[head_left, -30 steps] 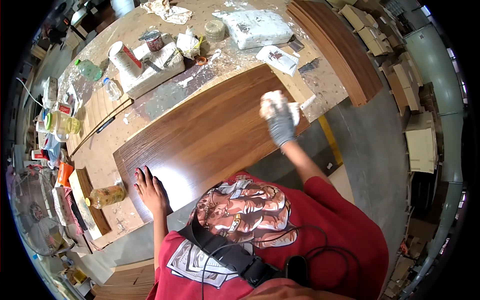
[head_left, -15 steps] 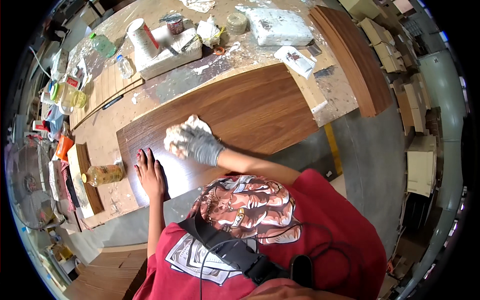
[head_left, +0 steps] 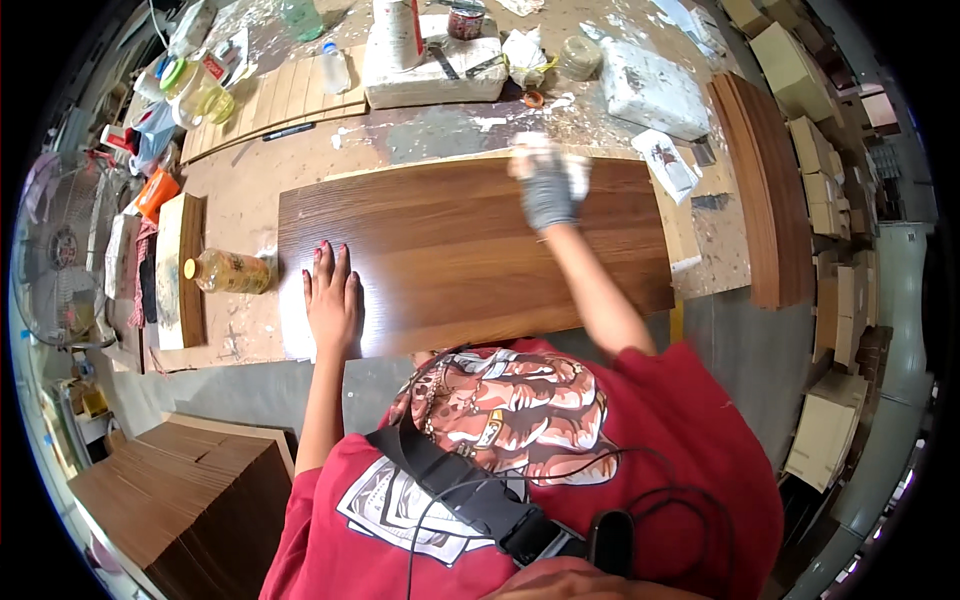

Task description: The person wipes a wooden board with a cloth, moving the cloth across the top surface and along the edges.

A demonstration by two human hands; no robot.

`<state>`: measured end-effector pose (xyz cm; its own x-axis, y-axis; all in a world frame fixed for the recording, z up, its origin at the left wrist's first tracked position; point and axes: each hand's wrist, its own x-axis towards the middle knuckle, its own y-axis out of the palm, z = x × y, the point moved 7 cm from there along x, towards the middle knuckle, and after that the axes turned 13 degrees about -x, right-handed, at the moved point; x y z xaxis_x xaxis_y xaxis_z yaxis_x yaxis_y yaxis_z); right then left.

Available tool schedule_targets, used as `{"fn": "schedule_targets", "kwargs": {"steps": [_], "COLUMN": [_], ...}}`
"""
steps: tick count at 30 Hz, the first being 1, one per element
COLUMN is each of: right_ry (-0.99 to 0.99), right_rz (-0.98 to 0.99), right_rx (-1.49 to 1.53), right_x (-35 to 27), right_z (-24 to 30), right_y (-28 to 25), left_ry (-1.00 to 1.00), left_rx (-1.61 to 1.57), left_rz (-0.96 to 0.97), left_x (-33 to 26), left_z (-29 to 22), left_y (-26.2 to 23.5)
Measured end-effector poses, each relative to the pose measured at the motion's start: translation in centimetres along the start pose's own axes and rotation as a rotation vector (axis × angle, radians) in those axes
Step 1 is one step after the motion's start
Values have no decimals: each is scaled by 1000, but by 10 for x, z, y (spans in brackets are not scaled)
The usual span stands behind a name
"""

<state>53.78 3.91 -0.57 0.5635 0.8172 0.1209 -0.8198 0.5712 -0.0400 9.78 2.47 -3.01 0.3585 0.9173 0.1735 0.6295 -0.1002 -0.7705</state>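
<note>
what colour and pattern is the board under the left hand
The board is brown with streaked wood grain, best in the head view.

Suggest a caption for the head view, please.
Bare left hand resting on a brown board, gloved right hand holding a pale cloth near the far edge.

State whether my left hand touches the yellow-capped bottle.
Apart: the head view shows a strip of board between the left hand and the bottle.
</note>
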Motion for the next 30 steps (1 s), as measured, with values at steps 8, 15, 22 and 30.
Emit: {"fn": "schedule_targets", "kwargs": {"steps": [8,15,22,30], "right_ry": [215,-526,-492,-811], "right_rz": [1007,96,425,730], "right_rx": [321,-949,-757,-1255], "right_x": [-96,-25,-70,-76], "right_z": [9,22,11,-9], "right_y": [239,-6,160,371], "left_ry": [2,-586,-865,-827], "left_rx": [-177,-118,-1141,-1320], "left_rz": [-61,-573,-407,-302], "left_x": [-5,-131,-165,-159], "left_z": [24,54,76,72], "left_y": [-8,-47,15,14]}}
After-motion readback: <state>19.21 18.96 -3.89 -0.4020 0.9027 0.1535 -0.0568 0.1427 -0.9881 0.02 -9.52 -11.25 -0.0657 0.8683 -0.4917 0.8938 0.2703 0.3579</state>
